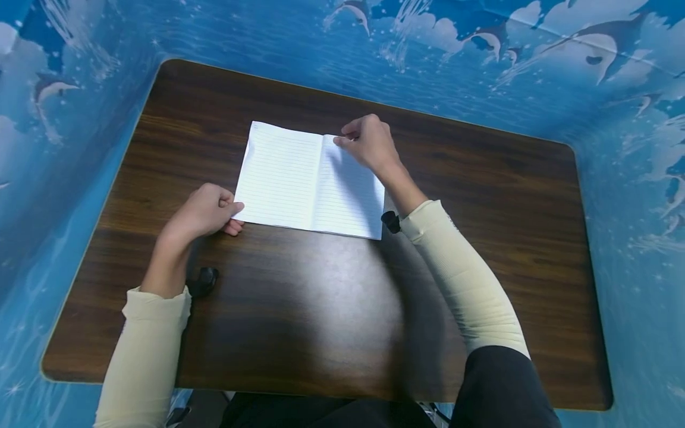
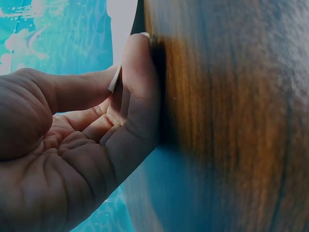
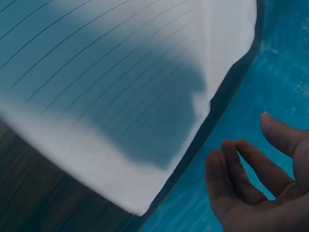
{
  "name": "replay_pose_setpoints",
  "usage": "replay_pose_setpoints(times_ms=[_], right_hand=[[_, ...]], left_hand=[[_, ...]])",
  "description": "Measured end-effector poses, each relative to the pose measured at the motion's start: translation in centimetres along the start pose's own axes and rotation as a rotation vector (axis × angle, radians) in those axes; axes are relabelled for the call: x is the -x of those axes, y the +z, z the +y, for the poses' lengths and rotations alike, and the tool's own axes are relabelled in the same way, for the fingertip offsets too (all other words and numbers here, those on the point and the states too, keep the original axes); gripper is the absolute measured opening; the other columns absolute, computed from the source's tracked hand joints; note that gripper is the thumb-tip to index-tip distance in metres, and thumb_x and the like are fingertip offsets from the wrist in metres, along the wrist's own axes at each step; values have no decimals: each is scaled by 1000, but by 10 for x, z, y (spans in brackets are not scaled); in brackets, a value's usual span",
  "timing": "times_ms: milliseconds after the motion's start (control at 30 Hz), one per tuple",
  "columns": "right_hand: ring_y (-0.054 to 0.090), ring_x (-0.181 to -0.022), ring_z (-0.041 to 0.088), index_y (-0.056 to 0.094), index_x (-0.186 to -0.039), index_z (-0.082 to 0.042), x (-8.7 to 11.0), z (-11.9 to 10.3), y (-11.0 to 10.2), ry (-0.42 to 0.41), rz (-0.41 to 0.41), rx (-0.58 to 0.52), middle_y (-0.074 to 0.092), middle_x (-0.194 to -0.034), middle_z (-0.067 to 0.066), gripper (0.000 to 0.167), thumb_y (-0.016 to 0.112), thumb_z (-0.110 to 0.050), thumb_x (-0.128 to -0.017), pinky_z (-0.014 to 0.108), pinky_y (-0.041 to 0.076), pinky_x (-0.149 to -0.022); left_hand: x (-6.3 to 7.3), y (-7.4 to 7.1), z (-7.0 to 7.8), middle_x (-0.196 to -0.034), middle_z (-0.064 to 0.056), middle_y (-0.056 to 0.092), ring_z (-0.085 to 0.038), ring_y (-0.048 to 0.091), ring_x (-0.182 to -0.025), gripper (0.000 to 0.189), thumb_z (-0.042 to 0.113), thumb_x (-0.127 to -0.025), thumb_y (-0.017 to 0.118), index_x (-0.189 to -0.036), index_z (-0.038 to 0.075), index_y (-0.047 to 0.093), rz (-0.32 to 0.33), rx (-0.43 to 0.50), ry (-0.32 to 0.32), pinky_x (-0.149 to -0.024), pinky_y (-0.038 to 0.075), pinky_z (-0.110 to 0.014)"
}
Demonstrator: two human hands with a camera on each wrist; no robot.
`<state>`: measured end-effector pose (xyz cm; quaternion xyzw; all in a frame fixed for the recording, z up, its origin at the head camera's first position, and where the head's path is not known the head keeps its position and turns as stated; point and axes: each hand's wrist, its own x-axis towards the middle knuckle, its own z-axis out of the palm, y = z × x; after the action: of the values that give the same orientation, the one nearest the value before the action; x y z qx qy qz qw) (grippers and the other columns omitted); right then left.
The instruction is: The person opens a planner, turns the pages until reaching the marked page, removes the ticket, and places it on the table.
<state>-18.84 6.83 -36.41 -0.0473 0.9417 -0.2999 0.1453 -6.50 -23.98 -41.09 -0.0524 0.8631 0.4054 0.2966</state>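
An open notebook (image 1: 280,175) with ruled white pages lies on the brown table, its fold running between the two pages. At its near left corner, my left hand (image 1: 200,211) pinches the paper between thumb and fingers. The left wrist view shows the page corner (image 2: 116,79) between the thumb (image 2: 82,92) and the index finger. Over the far edge of the right page, beside the fold, hovers my right hand (image 1: 371,142), casting a shadow on that page. In the right wrist view its fingers (image 3: 219,179) are loosely bent, the thumb apart, and nothing is between them.
The dark wood-grain table (image 1: 481,196) has rounded corners and extends well past the notebook on all sides. Blue sea-patterned sheeting (image 1: 278,53) with dolphins surrounds it. A black wrist device (image 1: 203,282) sits at the left wrist, another (image 1: 391,222) at the right.
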Motion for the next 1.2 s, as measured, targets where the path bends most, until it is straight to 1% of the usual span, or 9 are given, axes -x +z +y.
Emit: replay_pose_setpoints(times_ms=[167, 300, 400, 600, 733, 833, 900, 1067, 1200], right_hand=[[53, -146, 33, 68, -144, -9, 4, 22, -3, 57, 19, 253, 64, -153, 11, 49, 70, -39, -106, 48, 50, -114], [49, -138, 40, 67, -146, -7, 7, 44, 2, 35, 50, 457, 63, -151, 18, 54, 70, -43, -105, 53, 49, -112], [49, -135, 41, 66, -147, -8, 9, 57, 8, 17, 47, 534, 62, -150, 21, 56, 69, -45, -105, 54, 50, -110], [47, -134, 40, 65, -148, -13, 14, 73, 18, -10, 59, 545, 58, -151, 23, 51, 67, -43, -106, 52, 54, -106], [45, -128, 36, 66, -145, -18, 18, 75, 21, -23, 97, 529, 55, -146, 22, 44, 68, -40, -107, 47, 55, -96], [48, -118, 33, 67, -144, -21, 21, 74, 24, -30, 105, 510, 61, -140, 20, 41, 68, -37, -107, 46, 56, -87], [53, -112, 31, 69, -143, -23, 23, 74, 25, -42, 108, 506, 66, -133, 18, 38, 67, -35, -107, 46, 57, -83], [64, -100, 30, 72, -142, -26, 28, 77, 26, -131, 139, 569, 76, -114, 15, 34, 62, -32, -110, 47, 60, -71], [64, -79, 29, 70, -144, -25, 32, 75, 16, -158, 141, 550, 75, -89, 14, 36, 58, -32, -111, 40, 50, -55]], left_hand=[[0, 0, 0, -81, -13, 79, -14, 77, -67, 30, 14, -113, 54, -91, -6, 60, 2, 3, -6, -64, 61, -26], [0, -1, -1, -82, -13, 79, -13, 77, -68, 29, 13, -113, 54, -93, -7, 61, -3, 4, -4, -64, 61, -25], [1, -2, -2, -82, -15, 79, -13, 77, -67, 29, 13, -113, 53, -94, -8, 61, -6, 4, 5, -64, 60, -25], [0, -1, -2, -84, -16, 79, -14, 76, -67, 29, 14, -113, 54, -95, -8, 62, -5, 6, 7, -62, 60, -24], [0, -1, -3, -85, -17, 79, -14, 76, -67, 29, 14, -113, 55, -96, -8, 62, -3, 8, 7, -63, 59, -24], [0, -1, -2, -86, -17, 79, -14, 76, -68, 28, 14, -113, 55, -98, -8, 63, 1, 14, 1, -63, 59, -24], [0, -1, -2, -86, -16, 79, -14, 77, -68, 28, 14, -113, 55, -101, -9, 64, 2, 17, 0, -63, 60, -24], [1, -1, -2, -86, -17, 79, -15, 77, -69, 27, 14, -113, 55, -103, -9, 65, -1, 16, 10, -64, 60, -24], [1, -1, -2, -86, -16, 79, -16, 77, -69, 28, 14, -113, 55, -101, -9, 65, -5, 7, 10, -65, 60, -24]])
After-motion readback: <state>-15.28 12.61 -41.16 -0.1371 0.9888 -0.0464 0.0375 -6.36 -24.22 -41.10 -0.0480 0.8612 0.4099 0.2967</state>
